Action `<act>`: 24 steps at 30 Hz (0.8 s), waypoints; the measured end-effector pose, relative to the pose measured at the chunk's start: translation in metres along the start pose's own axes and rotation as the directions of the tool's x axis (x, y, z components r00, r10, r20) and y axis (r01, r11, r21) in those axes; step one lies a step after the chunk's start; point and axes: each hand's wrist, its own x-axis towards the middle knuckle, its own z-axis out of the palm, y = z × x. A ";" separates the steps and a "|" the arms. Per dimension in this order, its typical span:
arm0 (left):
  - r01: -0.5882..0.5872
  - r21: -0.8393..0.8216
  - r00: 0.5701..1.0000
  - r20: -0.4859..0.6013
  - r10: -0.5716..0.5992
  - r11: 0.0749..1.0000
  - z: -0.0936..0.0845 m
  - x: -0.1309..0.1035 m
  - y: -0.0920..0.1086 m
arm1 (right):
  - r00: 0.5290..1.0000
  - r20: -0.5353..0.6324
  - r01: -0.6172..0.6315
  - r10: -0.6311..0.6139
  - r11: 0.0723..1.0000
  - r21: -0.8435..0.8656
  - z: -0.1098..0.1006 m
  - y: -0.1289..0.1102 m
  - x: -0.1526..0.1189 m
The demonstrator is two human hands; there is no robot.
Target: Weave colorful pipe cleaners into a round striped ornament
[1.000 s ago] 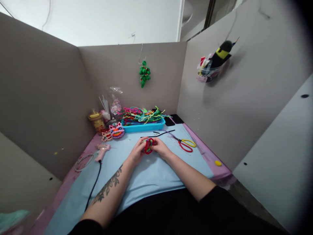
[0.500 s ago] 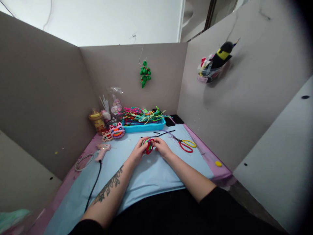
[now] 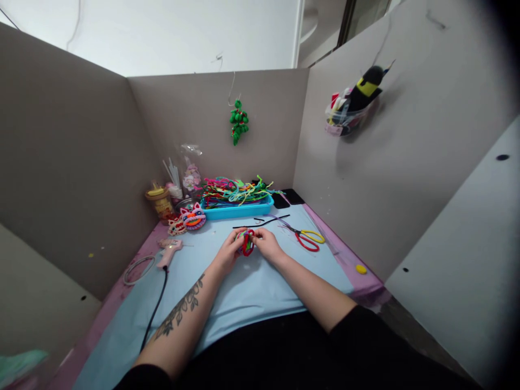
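Between my hands, a little above the blue cloth, is a small pipe-cleaner piece (image 3: 247,245) in red, green and purple. My left hand (image 3: 232,247) is closed round its left side. The fingers of my right hand (image 3: 265,242) pinch its right edge, near the red loop. My fingers cover part of the piece, so its full shape is hidden. Just beyond my hands lies a black pipe cleaner (image 3: 266,222). To the right rest scissors (image 3: 305,236) with one red and one yellow handle.
A blue tray (image 3: 238,210) of colourful pipe cleaners stands at the back. Left of it are finished pipe-cleaner faces (image 3: 193,217) and a cup (image 3: 160,201). A pink glue gun (image 3: 169,252) with a black cord lies at left. Grey partitions (image 3: 219,119) enclose the table.
The red part of the piece has turned slightly between my fingers. Both hands keep their hold in nearly the same place. The view has shifted a little.
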 end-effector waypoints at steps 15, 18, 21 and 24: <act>-0.005 0.027 0.997 0.072 0.003 1.000 -0.001 -0.001 0.000 | 0.993 0.029 0.115 -0.112 0.974 -0.194 -0.004 -0.012 -0.002; -0.001 0.043 0.996 0.089 -0.003 0.999 -0.001 -0.001 -0.002 | 0.993 0.037 0.119 -0.113 0.962 -0.247 -0.005 -0.012 -0.003; -0.008 0.038 0.994 0.108 0.004 0.999 -0.002 -0.001 -0.003 | 0.985 0.032 0.171 -0.170 0.939 -0.298 -0.005 -0.014 -0.007; 0.051 0.036 0.989 0.137 -0.056 0.998 -0.005 -0.001 -0.005 | 0.965 0.033 0.254 -0.259 0.900 -0.354 -0.006 -0.018 -0.011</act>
